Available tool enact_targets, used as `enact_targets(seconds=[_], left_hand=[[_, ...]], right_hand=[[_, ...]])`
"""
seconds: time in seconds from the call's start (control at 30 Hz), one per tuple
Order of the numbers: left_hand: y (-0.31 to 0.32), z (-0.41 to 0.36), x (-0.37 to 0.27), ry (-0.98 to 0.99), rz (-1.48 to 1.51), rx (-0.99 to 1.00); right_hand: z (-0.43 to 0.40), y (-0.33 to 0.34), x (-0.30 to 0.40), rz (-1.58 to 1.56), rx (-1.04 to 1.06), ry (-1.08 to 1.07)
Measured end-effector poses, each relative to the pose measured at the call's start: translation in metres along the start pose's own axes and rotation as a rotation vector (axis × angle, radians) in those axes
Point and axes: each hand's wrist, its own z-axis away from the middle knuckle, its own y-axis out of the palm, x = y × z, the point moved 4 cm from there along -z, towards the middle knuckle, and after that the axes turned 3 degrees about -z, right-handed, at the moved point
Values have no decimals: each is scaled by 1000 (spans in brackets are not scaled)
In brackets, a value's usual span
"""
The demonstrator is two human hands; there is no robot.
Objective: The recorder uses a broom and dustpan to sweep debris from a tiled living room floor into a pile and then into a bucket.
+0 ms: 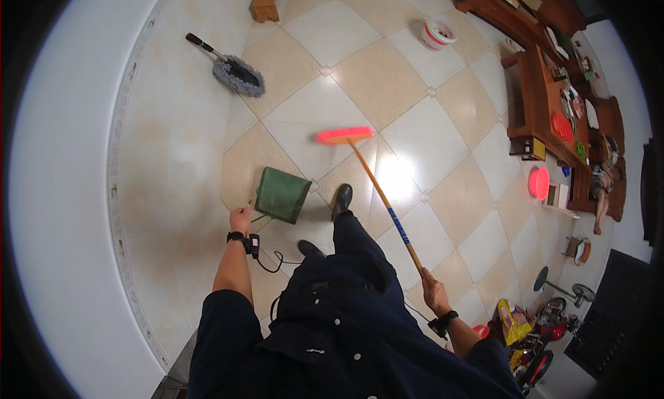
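Note:
My right hand (436, 295) is closed around the upper part of the orange and blue handle of a broom (381, 191). The broom's pink bristle head lies ahead of my feet, over the tiles. At the left, my left hand (240, 220) grips the thin handle of a green dustpan (282, 195), whose pan hangs or rests beside my shoes; whether it touches the floor I cannot tell. Black straps with small devices circle both wrists. A grey fluffy duster (239, 77) with a dark handle leans against the wall at the upper left.
Along the left runs a tiled wall (166, 139). A white bucket (437, 34) and a wooden stool (266, 3) stand ahead. To the right are a wooden table (542, 103), a pink basin (539, 183), a person (602, 186) on a wooden bench, a fan and a red motorcycle (557, 329).

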Motion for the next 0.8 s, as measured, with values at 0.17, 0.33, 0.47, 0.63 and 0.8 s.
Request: enact_targets(seconds=[0.17, 0.33, 0.47, 0.63, 0.8], left_hand=[[-17, -1, -27, -38, 15, -26], [-33, -8, -55, 156, 22, -210], [-39, -13, -107, 112, 81, -187], [-44, -36, -140, 42, 89, -248], [-39, -72, -171, -14, 178, -219]], right_hand=[[-77, -22, -24, 76, -82, -82], [-154, -44, -16, 161, -65, -152], [-256, -69, 26, 196, -133, -278], [-376, -114, 125, 316, -87, -244], [-443, -164, 215, 284, -137, -300]])
